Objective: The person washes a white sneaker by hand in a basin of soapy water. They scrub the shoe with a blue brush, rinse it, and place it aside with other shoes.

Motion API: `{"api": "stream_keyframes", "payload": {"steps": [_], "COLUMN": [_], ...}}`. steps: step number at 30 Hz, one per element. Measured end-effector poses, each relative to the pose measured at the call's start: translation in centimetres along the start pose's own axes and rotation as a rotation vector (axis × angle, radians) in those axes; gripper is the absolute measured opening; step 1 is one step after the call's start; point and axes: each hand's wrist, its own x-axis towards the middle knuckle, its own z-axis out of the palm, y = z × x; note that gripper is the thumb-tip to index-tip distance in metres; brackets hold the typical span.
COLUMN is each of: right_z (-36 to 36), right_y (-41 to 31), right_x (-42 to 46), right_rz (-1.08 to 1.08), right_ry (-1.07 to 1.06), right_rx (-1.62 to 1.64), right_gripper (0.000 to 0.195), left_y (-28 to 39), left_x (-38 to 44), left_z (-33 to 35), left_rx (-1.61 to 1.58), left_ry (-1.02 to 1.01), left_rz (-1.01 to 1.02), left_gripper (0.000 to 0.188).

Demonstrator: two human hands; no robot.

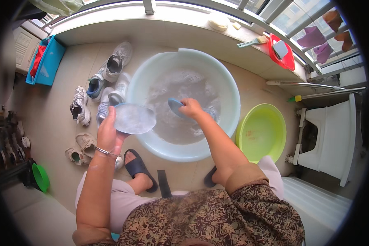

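Observation:
My left hand [109, 132] grips a pale, rounded flat piece [135, 119], whitish with a blue edge, just off the left rim of the basin; it may be part of a shoe. With its fingers closed, my right hand [190, 108] holds a blue oval object [176, 107], perhaps a brush, over the water. Beneath is a large pale blue plastic basin [230, 89] with cloudy, foamy water [178, 129]. Something blue and bristly-looking lies in the water right of my right hand; what it is, I cannot tell.
Several shoes, among them a white sneaker [120, 89], stand left of the basin. A lime-green basin [261, 132] is at its right. On the ledge lie a scrub brush [252, 41] and a red plastic basket [290, 63]. A blue bin [50, 64] stands far left, a white folding stool [329, 135] far right.

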Motion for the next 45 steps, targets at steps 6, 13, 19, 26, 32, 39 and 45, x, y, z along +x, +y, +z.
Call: {"api": "stream_keyframes", "payload": {"steps": [6,13,19,26,32,39,45], "right_z": [-4.5,-2.1,-3.1,-3.2,-1.0,-1.2,-0.6], "right_y": [-9.3,-18.7,-16.9,-10.8,-6.4,-10.8,-12.5], "right_x": [-8.3,-17.8,-21.5,-18.4,-17.0,-18.9,-17.3], "right_rz": [-0.417,-0.584,-0.402,-0.031,-0.147,0.157,0.260], "right_ry": [0.536,0.735,0.434,-0.121,-0.156,0.441,0.573], "right_rx": [0.221,-0.102,0.557,1.878,1.976,1.748,1.884], "right_gripper": [0.032,0.034,0.038,0.074,0.037,0.019,0.020], "left_y": [-1.2,-2.3,-2.5,-7.2,-10.3,-11.9,-10.3], "left_x": [0.6,-1.1,-1.4,-6.8,-9.7,-5.6,-1.5], "left_z": [-0.1,5.5,7.0,9.2,9.7,9.7,8.8], "left_rx": [-0.119,-0.192,-0.050,0.833,1.241,1.176,1.272], "left_ry": [-0.132,-0.385,-0.232,-0.439,-0.519,-0.277,-0.203], "left_rz": [-0.039,-0.032,0.148,0.890,1.285,1.214,1.235], "left_gripper": [0.049,0.034,0.021,0.028,0.026,0.035,0.033]}}
